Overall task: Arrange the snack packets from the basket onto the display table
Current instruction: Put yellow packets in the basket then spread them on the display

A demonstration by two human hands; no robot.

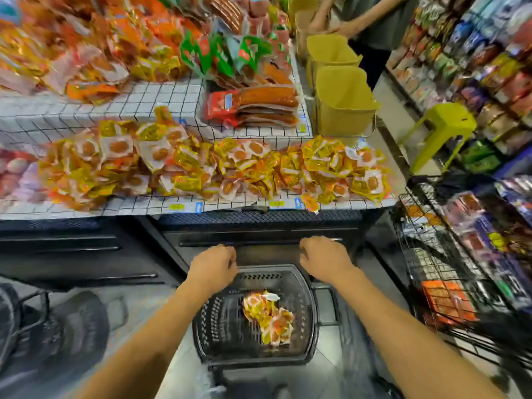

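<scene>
A black plastic basket (227, 326) stands on the floor below me, holding a small heap of yellow and orange snack packets (269, 316). My left hand (213, 267) hovers over the basket's far left rim with fingers loosely curled, holding nothing. My right hand (324, 257) hangs over the far right rim, also loosely curled and empty. In front, the white gridded display table (149, 207) carries a long pile of the same yellow packets (218, 168) on its lower tier.
Sausage packs (259, 106) and mixed snacks fill the upper tier. Two yellow bins (344, 103) and a green stool (443, 131) stand at the right. A wire rack (440, 272) of goods lines the right side. Another person (368, 24) stands beyond the bins.
</scene>
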